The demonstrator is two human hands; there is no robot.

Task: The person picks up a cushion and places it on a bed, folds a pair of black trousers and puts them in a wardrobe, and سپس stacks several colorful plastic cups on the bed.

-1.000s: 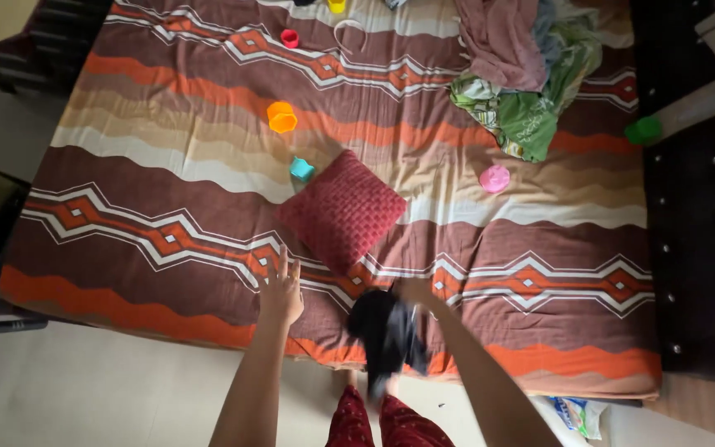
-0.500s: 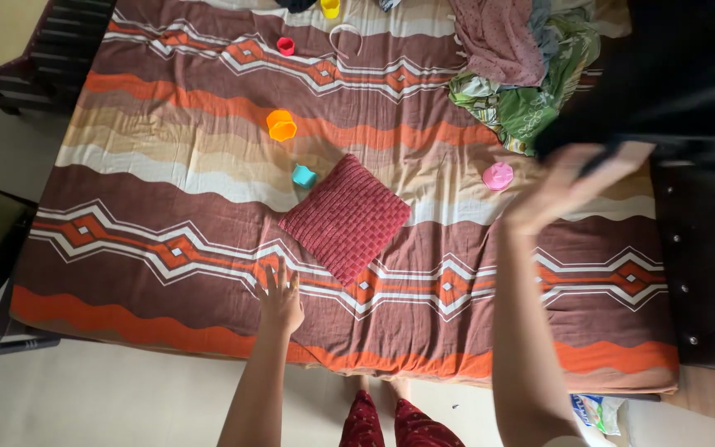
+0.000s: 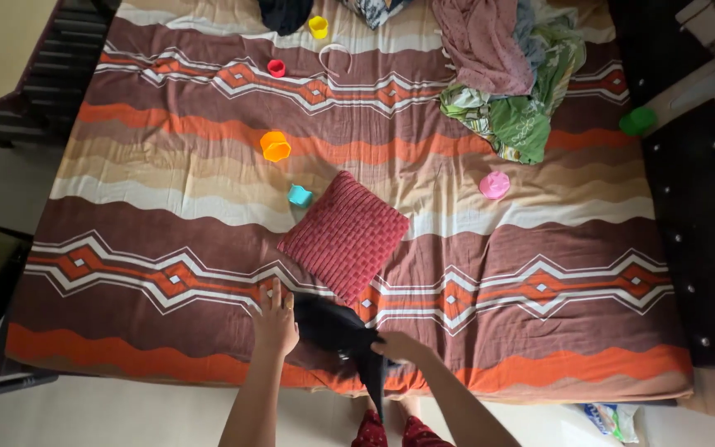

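My left hand (image 3: 275,319) lies flat with fingers spread on the striped brown, orange and cream bedsheet (image 3: 167,207), touching the edge of a black cloth garment (image 3: 337,329). My right hand (image 3: 396,347) is clenched on that garment's other end, near the foot edge of the bed. The garment lies bunched between my hands, just below a dark red woven square cushion (image 3: 345,235). A small teal plastic cup (image 3: 299,196) sits beside the cushion.
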